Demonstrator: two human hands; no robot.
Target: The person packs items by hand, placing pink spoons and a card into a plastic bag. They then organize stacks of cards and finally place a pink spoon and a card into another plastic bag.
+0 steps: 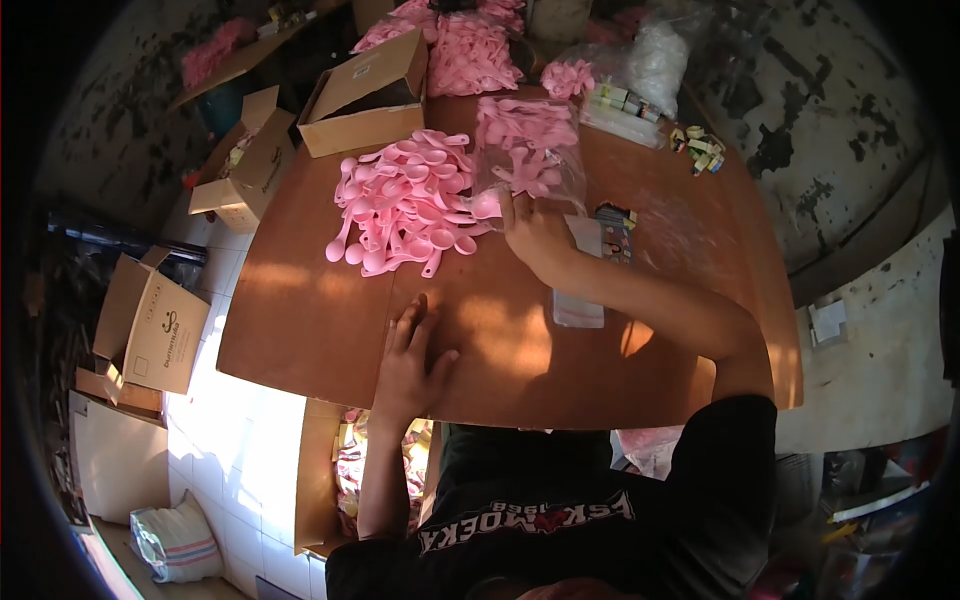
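Above the table, my right hand has its fingers closed at a pink spoon, whose bowl shows just left of the fingertips. Directly beyond that hand lies a clear plastic bag with pink spoons inside. A heap of loose pink spoons sits to the left of it. My left hand rests near the front edge of the table, fingers spread and nothing in them. Under my right forearm is a flat stack of clear plastic bags, beside a small printed card.
An open cardboard box stands at the back left of the wooden table. Further bags of pink spoons fill the far end. Small labelled pieces lie at right. Below the front edge is a box of wrapped packets.
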